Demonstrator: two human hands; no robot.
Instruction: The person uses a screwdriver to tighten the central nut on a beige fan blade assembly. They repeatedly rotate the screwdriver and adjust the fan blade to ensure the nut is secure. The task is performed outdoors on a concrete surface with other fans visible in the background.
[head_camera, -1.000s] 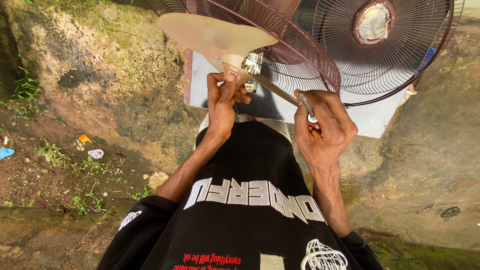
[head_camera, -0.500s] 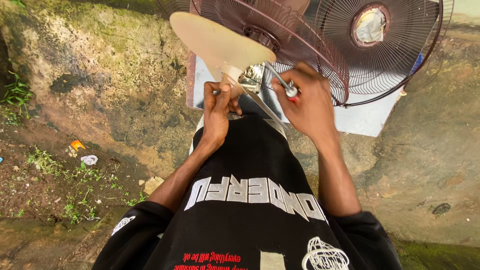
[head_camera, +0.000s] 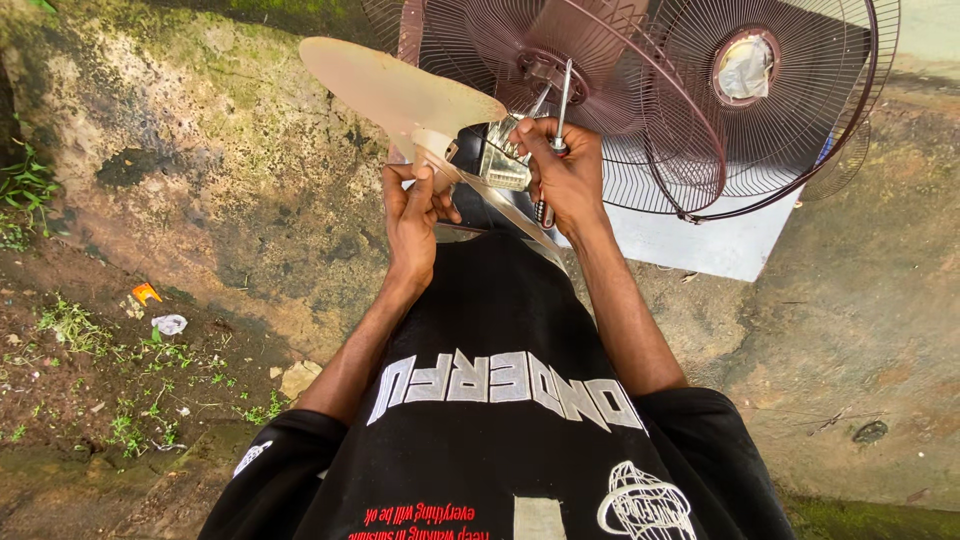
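Beige plastic fan blade (head_camera: 400, 95), worn, on metal motor (head_camera: 505, 160).

The person wears a black short-sleeved T-shirt (head_camera: 500, 440). Large pale grey block letters run in a curved row across its front, and smaller red lettering sits lower down near the bottom edge of the view. A white line drawing shaped like a ribbed dome or cage is printed low on one side, and a small white mark shows on the other sleeve. Both forearms are bare, with no watch, ring or glove visible.
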